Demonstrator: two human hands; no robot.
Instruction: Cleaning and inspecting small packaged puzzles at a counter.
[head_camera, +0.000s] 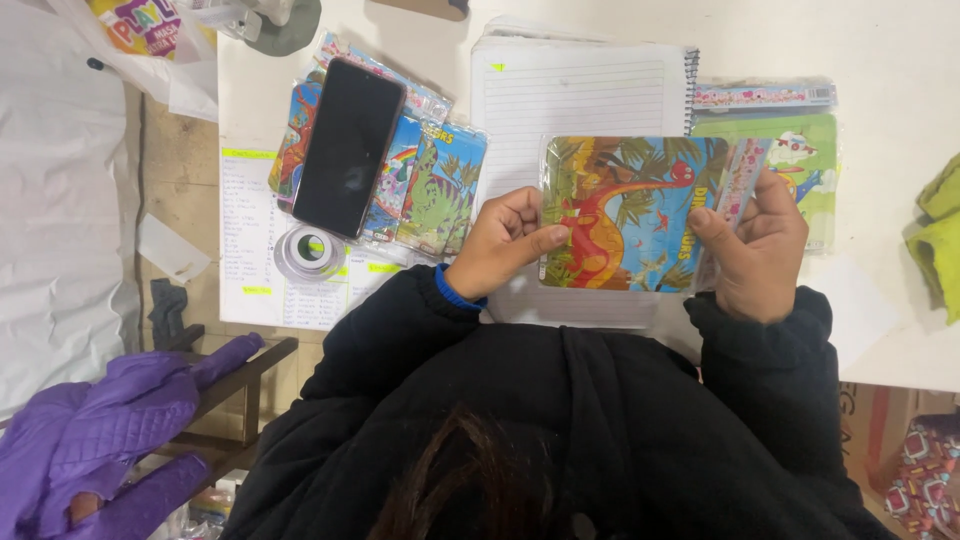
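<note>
Left hand (505, 245) at nine o'clock, right hand (755, 245) at three, both pinched on the dinosaur puzzle pack (625, 215); we best keep it level

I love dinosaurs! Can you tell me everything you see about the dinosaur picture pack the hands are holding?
The dinosaur pack is a flat rectangle in shiny clear wrap, showing an orange long-necked dinosaur among green palm leaves and blue sky. It is held level above a lined spiral notebook. The left hand pinches its left edge, thumb on top; the right hand grips the right edge, where a pink-patterned strip sticks out. It looks unopened.
</note>
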